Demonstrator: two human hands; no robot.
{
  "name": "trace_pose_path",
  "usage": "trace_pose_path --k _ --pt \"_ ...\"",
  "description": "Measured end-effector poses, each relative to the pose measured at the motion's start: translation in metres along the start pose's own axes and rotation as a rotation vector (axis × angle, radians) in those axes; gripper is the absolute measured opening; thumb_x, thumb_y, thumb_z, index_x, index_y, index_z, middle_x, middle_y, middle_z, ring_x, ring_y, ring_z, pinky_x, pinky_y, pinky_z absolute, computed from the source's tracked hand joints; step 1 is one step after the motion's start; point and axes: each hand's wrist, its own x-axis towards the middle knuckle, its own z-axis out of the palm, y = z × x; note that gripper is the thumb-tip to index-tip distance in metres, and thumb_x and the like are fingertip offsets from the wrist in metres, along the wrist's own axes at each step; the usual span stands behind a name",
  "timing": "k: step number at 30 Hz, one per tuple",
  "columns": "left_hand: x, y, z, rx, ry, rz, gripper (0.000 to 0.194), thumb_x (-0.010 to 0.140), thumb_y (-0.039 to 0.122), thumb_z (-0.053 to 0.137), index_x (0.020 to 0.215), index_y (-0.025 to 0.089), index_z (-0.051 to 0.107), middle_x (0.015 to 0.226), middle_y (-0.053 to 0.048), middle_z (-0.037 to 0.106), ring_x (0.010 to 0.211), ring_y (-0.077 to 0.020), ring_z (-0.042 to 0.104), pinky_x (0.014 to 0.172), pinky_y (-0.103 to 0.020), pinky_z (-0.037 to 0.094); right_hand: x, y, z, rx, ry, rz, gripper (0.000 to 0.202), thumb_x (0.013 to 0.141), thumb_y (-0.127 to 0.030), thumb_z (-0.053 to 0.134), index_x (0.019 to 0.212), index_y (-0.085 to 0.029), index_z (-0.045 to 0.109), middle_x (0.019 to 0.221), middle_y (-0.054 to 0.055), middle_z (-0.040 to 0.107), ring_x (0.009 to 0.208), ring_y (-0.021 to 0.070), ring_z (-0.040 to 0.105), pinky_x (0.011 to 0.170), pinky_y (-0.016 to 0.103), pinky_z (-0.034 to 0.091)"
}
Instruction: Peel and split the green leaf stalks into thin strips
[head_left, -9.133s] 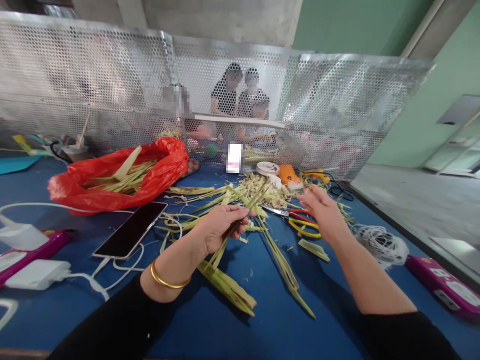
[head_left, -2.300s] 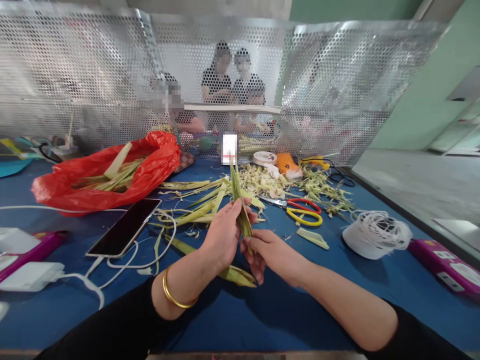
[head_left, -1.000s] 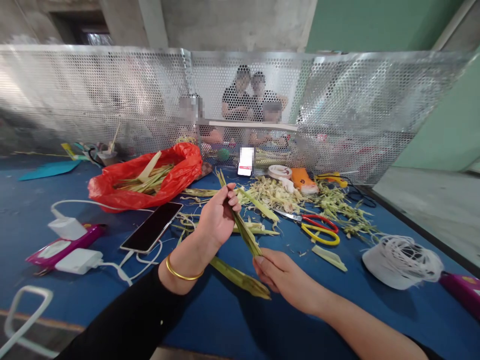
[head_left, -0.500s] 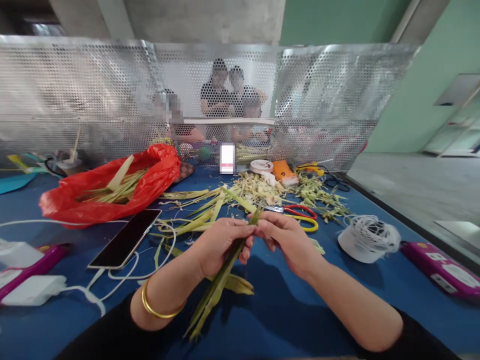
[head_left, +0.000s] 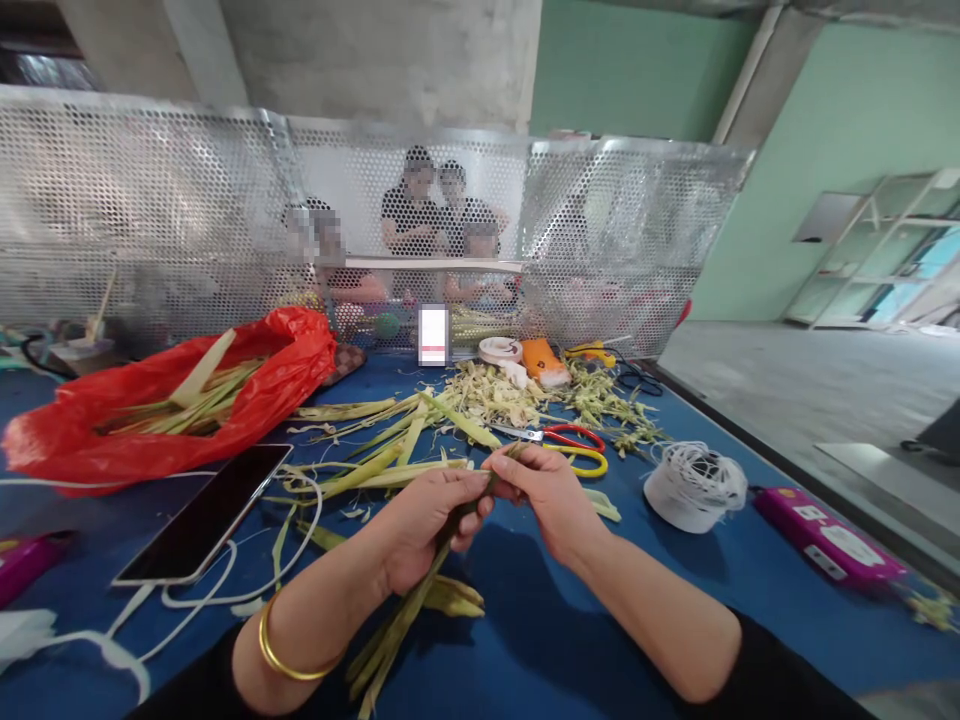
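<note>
A bundle of long green-brown leaves [head_left: 401, 628] slants from the lower middle up between my hands. My left hand [head_left: 427, 520], with a gold bangle at its wrist, is closed round the middle of the bundle. At the bundle's upper end, my right hand [head_left: 536, 485] pinches the tip, its fingers close to my left fingertips. Beneath the bundle, a yellowish leaf [head_left: 454, 596] lies on the blue table. Just beyond my hands are scissors [head_left: 585, 460] with red and yellow handles and loose pale green leaves [head_left: 375, 465].
A red plastic bag [head_left: 289, 350] holding leaves and a cabled phone [head_left: 206, 515] are at left. White cord [head_left: 694, 485] and a purple pack [head_left: 829, 535] sit at right. Behind are leaf scraps [head_left: 499, 395], an orange packet [head_left: 541, 360] and a perforated screen [head_left: 615, 230] with people beyond.
The view has turned slightly to the right, so most things sit further left. My right fingers have closed over the bundle's upper tip; my left hand still grips its middle.
</note>
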Motion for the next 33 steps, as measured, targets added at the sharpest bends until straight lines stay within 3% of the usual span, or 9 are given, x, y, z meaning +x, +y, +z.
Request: trace_pose_path --k 6,12,14,17,22,26,29,31,33 --pt "0.001 0.0 -0.005 0.049 -0.008 -0.092 0.024 0.074 0.035 0.067 0.073 0.011 0.066 0.055 0.003 0.05 0.041 -0.0034 0.039 0.037 -0.014 0.026 0.002 0.0 -0.001 -0.068 -0.069 -0.061 0.022 0.067 -0.035 0.073 0.067 -0.014 0.067 0.051 -0.003 0.052 0.047 0.0074 0.039 0.048 0.023 0.027" --pt "0.004 -0.004 0.0 0.096 0.115 0.031 0.025 0.079 0.034 0.062 0.065 0.014 0.059 0.049 0.004 0.048 0.036 -0.0036 0.036 0.034 -0.014 0.023 0.006 -0.002 -0.005 -0.158 -0.079 -0.051 0.031 0.073 -0.045 0.066 0.075 -0.013 0.069 0.053 -0.002 0.055 0.046 0.0071 0.038 0.046 0.022 0.029" --pt "0.006 -0.003 -0.003 0.03 0.17 0.076 0.02 0.079 0.029 0.06 0.066 0.014 0.058 0.051 0.003 0.05 0.038 -0.0045 0.041 0.036 -0.014 0.03 0.011 -0.002 -0.009 -0.269 -0.091 -0.044 0.037 0.079 -0.05 0.058 0.079 -0.014 0.069 0.06 -0.001 0.059 0.047 0.0077 0.042 0.046 0.022 0.031" --pt "0.007 0.002 -0.008 -0.104 0.264 0.089 0.011 0.08 0.021 0.059 0.07 0.015 0.058 0.058 0.002 0.055 0.045 -0.006 0.049 0.044 -0.015 0.04 0.018 -0.005 -0.017 -0.582 -0.086 -0.152 0.028 0.081 -0.043 0.057 0.082 -0.017 0.069 0.069 0.001 0.065 0.053 0.0113 0.052 0.051 0.024 0.038" --pt "0.007 0.012 -0.013 -0.172 0.326 0.109 0.01 0.081 0.016 0.055 0.072 0.015 0.056 0.055 0.005 0.049 0.039 -0.0039 0.043 0.038 -0.013 0.036 -0.001 -0.031 -0.045 -1.043 0.179 -0.503 0.014 0.082 -0.028 0.059 0.088 -0.023 0.071 0.087 0.004 0.072 0.077 0.0194 0.063 0.072 0.03 0.045" --pt "0.008 0.015 -0.017 -0.162 0.289 0.127 0.01 0.082 0.014 0.054 0.072 0.014 0.054 0.056 0.006 0.045 0.038 -0.0028 0.037 0.034 -0.012 0.031 -0.042 -0.056 -0.099 -1.124 0.436 -0.561 0.022 0.087 -0.031 0.052 0.09 -0.021 0.07 0.096 0.009 0.07 0.088 0.024 0.061 0.083 0.036 0.041" --pt "0.008 0.015 -0.018 -0.141 0.257 0.117 0.009 0.082 0.016 0.054 0.074 0.013 0.055 0.057 0.006 0.045 0.039 -0.0028 0.037 0.034 -0.012 0.03 -0.064 -0.069 -0.141 -1.343 0.763 -0.576 0.022 0.085 -0.033 0.052 0.089 -0.022 0.071 0.09 0.006 0.069 0.08 0.023 0.061 0.073 0.034 0.042" --pt "0.008 0.015 -0.017 -0.125 0.226 0.107 0.008 0.08 0.017 0.057 0.074 0.013 0.056 0.057 0.006 0.045 0.039 -0.0026 0.037 0.034 -0.012 0.029 -0.068 -0.074 -0.154 -1.53 0.764 -0.591 0.022 0.084 -0.033 0.054 0.088 -0.021 0.072 0.092 0.008 0.068 0.082 0.0241 0.06 0.073 0.036 0.041" --pt "0.007 0.014 -0.014 -0.115 0.2 0.094 0.009 0.078 0.019 0.06 0.072 0.013 0.056 0.057 0.006 0.045 0.039 -0.0024 0.037 0.034 -0.012 0.029 -0.062 -0.077 -0.153 -1.675 0.591 -0.607 0.019 0.082 -0.027 0.057 0.09 -0.02 0.072 0.098 0.01 0.067 0.091 0.0255 0.058 0.083 0.039 0.038"
